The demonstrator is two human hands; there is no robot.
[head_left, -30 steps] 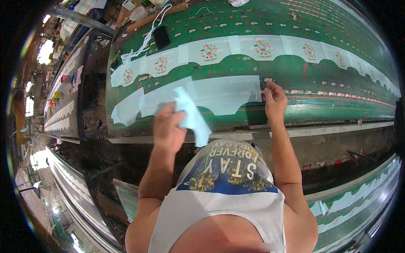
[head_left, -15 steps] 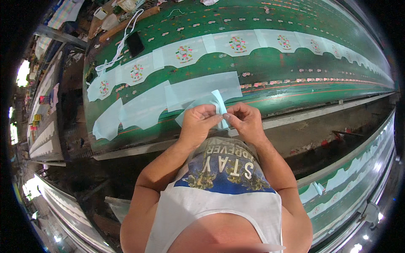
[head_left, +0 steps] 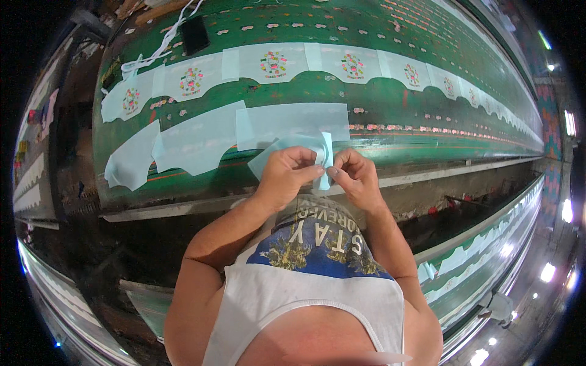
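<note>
Between my hands, in front of my chest, is a folded stack of light-blue fabric pieces (head_left: 325, 149). My left hand (head_left: 289, 175) grips the stack from its left side, thumb against the lower part. At the stack's right edge my right hand (head_left: 359, 177) pinches with thumb and forefinger; its other fingers are curled. A loose flap of the fabric hangs out behind my left hand. Just beyond, plain light-blue fabric pieces (head_left: 198, 139) lie flat in a row on the green table (head_left: 397, 100). How many layers I hold cannot be made out.
Farther back runs a row of light-blue pieces with colourful round prints (head_left: 273, 64). A black phone (head_left: 195, 35) and a white cord (head_left: 168, 39) lie at the far left. The table's near rail (head_left: 177, 209) passes in front of me. Behind on the right stands another green table (head_left: 458, 277) with fabric pieces.
The view has shifted, so the table appears moved left. The held stack's upper edge has turned more upright between my fingers. Both hands keep nearly the same place and grip.
</note>
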